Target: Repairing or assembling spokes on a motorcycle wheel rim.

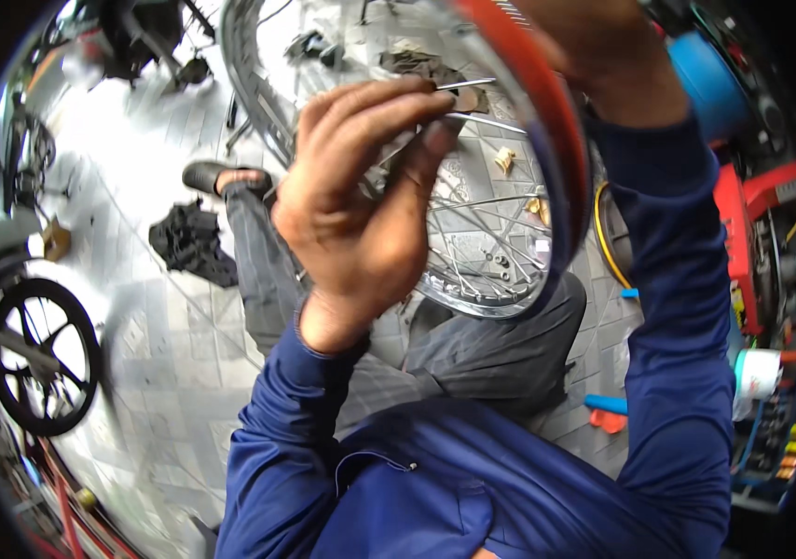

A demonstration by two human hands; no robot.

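A chrome wire-spoke wheel rim (552, 270) stands tilted over my lap, with a red band (547, 102) along its outer side. Thin metal spokes (477, 216) criss-cross its lower part. My left hand (361, 186) is closed in front of the rim's opening, thumb and fingertips pinched on a thin spoke (487, 122) that reaches toward the rim's right side. A second spoke tip (468, 84) sticks out by the forefinger. At the top right my right hand (594, 42) is against the red band; its fingers are hidden behind the rim and the picture's edge.
Black cloth (191, 244) lies on the tiled floor to the left, near a black spoked motorcycle wheel (44, 359). Small nuts (500, 265) show through the rim. Rightward are a red metal stand (738, 242), a blue-handled tool (608, 403) and a blue container (701, 84).
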